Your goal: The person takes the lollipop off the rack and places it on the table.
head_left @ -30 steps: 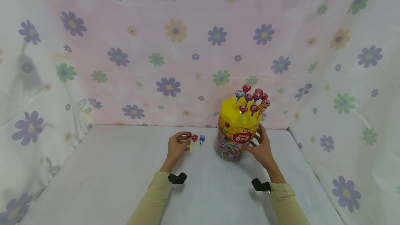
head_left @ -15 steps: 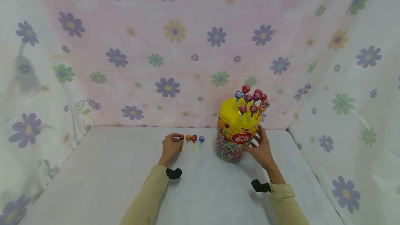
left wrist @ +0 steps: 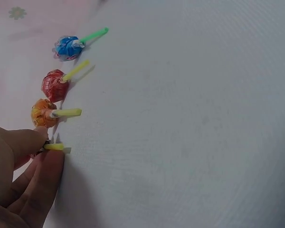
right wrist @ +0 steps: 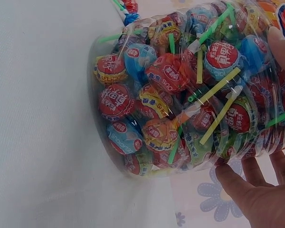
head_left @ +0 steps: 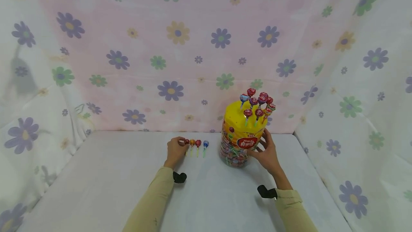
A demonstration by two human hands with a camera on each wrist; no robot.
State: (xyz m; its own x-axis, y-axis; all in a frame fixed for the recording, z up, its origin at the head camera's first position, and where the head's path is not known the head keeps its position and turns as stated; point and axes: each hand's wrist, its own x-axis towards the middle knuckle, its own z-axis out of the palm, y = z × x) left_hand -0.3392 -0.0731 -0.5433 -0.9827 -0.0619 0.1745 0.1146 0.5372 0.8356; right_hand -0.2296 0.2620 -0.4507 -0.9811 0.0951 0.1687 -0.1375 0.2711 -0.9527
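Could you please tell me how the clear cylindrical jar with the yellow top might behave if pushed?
The jar is probably fairly heavy, being packed with colourful wrapped lollipops. It looks shiny, so may slip in the right hand. The lollipops standing in its yellow top might wobble.

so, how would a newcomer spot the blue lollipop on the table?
Find the yellow-lidded jar. Left of it, a row of lollipops runs to the left hand. Nearest the jar is the blue lollipop, the row's only one with a green stick.
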